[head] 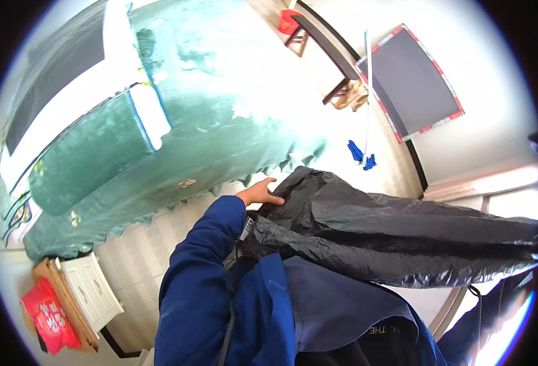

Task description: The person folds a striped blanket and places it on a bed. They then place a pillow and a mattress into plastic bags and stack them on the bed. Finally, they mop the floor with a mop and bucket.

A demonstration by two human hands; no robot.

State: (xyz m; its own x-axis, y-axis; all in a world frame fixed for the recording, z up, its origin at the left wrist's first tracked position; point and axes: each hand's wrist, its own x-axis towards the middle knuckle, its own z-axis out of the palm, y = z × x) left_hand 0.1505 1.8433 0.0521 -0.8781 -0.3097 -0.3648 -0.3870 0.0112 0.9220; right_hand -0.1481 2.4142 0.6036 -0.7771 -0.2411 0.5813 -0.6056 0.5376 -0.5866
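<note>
A large black plastic bag (365, 228) stretches in front of my body, from the middle of the view to its right rim. My left hand (262, 193) is at the left end of the bag, thumb and fingers apart, with the thumb touching the dark plastic. A blue jacket sleeve (200, 256) covers that arm. Out of view is my right hand; only dark sleeve cloth (474, 315) shows at the lower right, below the bag.
A bed with a green floral cover (195, 137) stands ahead and left. A white drawer cabinet (88, 290) sits near a red bag (51, 315). A mop with a blue head (362, 155) leans by a framed dark panel (413, 84). Farther back are a bench (326, 50) and red bucket (288, 22).
</note>
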